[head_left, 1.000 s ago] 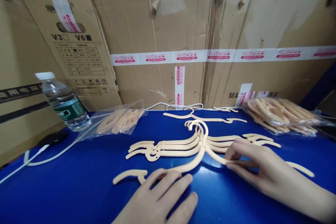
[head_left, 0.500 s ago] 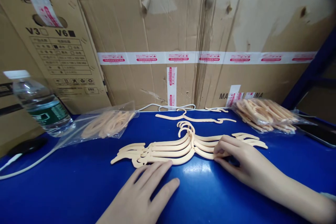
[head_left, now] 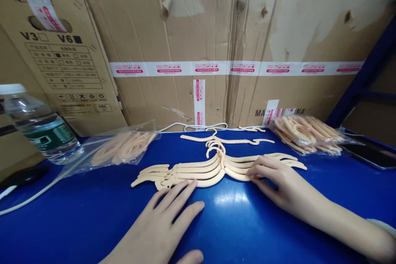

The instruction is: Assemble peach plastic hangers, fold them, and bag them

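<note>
Several small cream plastic hangers (head_left: 213, 167) lie nested in a row on the blue table (head_left: 93, 218), hooks pointing away from me. My left hand (head_left: 167, 218) rests flat on the table, fingers spread, fingertips touching the nearest hanger's left arm. My right hand (head_left: 275, 181) lies on the right arms of the row, fingers curved and pressing on them. One more hanger (head_left: 227, 140) lies alone behind the row.
Two clear bags of hangers sit on the table, one at the left (head_left: 120, 146) and one at the right (head_left: 306, 134). A water bottle (head_left: 37, 121) and a white cable (head_left: 27, 200) are at the left. Cardboard boxes (head_left: 198, 41) wall off the back; a dark phone (head_left: 369, 154) lies far right.
The nearest hanger, apart from the rest a second ago, has been pushed away from me into the row. Both hands moved forward with it; the view shifted right.
</note>
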Motion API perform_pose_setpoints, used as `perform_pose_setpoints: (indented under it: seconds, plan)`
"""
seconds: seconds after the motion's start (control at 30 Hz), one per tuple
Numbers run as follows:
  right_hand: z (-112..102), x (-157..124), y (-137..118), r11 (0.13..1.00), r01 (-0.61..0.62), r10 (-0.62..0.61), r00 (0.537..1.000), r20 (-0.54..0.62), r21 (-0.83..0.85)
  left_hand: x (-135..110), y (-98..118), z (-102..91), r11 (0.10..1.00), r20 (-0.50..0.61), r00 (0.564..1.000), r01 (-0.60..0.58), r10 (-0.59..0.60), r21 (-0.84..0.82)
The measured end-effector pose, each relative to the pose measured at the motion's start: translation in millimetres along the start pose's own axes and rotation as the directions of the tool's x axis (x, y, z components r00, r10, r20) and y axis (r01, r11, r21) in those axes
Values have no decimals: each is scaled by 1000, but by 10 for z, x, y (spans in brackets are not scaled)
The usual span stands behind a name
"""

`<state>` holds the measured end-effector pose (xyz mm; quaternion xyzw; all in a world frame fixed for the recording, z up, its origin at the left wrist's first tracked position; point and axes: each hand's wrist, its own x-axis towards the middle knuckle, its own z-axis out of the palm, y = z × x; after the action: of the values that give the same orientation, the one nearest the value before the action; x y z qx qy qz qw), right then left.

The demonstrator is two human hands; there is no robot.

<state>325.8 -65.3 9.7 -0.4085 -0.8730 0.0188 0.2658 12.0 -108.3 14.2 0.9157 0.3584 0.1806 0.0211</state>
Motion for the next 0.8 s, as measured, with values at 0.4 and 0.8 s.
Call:
perform_pose_setpoints:
  seconds: [0.4, 0.8]
  plan:
    - [-64, 16, -34, 999, -11, 14, 998, 68, -47, 21, -28, -56, 1000, 89, 996, 15, -14, -16]
    - [-75, -14, -66, 995, -12, 22, 995, 96, -102, 17, -15, -93, 994, 112, 992, 65, -54, -91]
